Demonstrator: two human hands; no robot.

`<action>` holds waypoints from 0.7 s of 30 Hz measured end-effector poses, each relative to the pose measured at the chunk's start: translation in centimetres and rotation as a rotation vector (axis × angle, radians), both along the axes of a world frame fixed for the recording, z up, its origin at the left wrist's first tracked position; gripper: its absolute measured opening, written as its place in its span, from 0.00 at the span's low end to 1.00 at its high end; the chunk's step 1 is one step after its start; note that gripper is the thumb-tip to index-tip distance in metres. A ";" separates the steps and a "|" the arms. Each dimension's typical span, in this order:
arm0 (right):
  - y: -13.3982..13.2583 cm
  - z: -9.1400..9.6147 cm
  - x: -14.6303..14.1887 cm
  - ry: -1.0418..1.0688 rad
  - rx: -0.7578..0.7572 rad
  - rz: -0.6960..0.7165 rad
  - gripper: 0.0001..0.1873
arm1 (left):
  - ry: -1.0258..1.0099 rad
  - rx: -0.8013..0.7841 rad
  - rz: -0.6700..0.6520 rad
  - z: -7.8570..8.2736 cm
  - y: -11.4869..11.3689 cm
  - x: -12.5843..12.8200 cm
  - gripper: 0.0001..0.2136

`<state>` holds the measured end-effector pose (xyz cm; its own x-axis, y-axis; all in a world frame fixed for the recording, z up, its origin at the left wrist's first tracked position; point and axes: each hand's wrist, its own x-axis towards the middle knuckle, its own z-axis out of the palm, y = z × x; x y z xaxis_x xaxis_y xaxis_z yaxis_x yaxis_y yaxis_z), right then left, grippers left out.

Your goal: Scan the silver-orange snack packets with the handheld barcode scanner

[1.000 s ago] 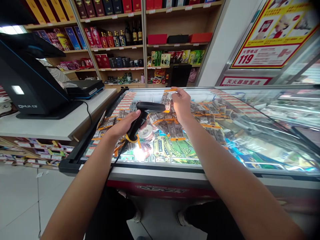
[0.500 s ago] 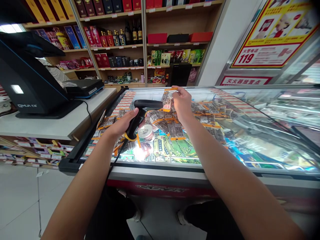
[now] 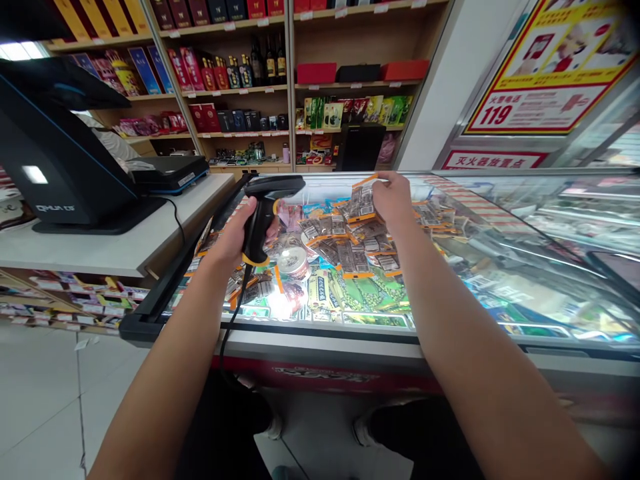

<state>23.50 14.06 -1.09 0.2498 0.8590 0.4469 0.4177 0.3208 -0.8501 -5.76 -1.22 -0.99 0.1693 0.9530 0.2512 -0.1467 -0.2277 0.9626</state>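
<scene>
My left hand (image 3: 239,230) is wrapped round the grip of a black barcode scanner (image 3: 260,220) with yellow trim. Its head points right, above the glass-topped chest freezer (image 3: 320,331), and its cord hangs down past the front edge. Pinched by its orange-edged top in my right hand (image 3: 395,197) is a small packet (image 3: 363,199) with a printed label. Many similar packets (image 3: 353,257) are piled below both hands, on the glass or just under it; I cannot tell which. A round white tub (image 3: 293,261) and green bags (image 3: 367,293) show beside the pile.
On the left, a counter (image 3: 115,250) holds a black checkout terminal (image 3: 75,153) and a flat black device (image 3: 170,173). Shelves of boxes and bottles (image 3: 270,63) stand behind. A wall poster (image 3: 545,87) is at the upper right. Part of another person (image 3: 107,140) shows behind the terminal.
The scanner in my left hand has moved left and slightly up. My right hand has gone right with the packet, away from the scanner's head.
</scene>
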 end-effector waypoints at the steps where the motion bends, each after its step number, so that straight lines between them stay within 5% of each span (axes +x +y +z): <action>1: 0.3 -0.1 0.9 -0.073 -0.047 -0.051 0.09 | -0.039 -0.009 0.009 0.3 0.0 -0.2 0.26; 5: 0.0 -0.1 2.1 -0.283 -0.167 -0.171 0.17 | -0.166 -0.024 0.084 1.3 -0.1 -0.7 0.27; 7: -1.2 0.4 0.8 -0.342 -0.064 -0.174 0.18 | -0.198 -0.033 0.148 1.8 -0.2 -1.0 0.28; 9: -3.1 0.9 -1.7 -0.404 0.119 -0.057 0.16 | -0.226 -0.035 0.198 2.1 -0.3 -1.1 0.29; 10: -4.3 1.1 -3.3 -0.420 0.169 0.113 0.18 | -0.241 -0.032 0.209 2.2 -0.3 -1.2 0.29; 14: -10.0 -0.1 -9.4 -0.635 -0.168 0.793 0.20 | -0.288 -0.008 0.163 2.2 -0.3 -1.2 0.29; 18: -13.8 -2.6 -12.9 -0.805 -0.270 0.906 0.38 | -0.264 -0.027 0.170 1.9 -0.4 -0.9 0.30; 21: -14.0 -3.1 -13.3 -0.745 -0.304 0.906 0.40 | -0.233 -0.037 0.203 1.8 -0.4 -0.8 0.30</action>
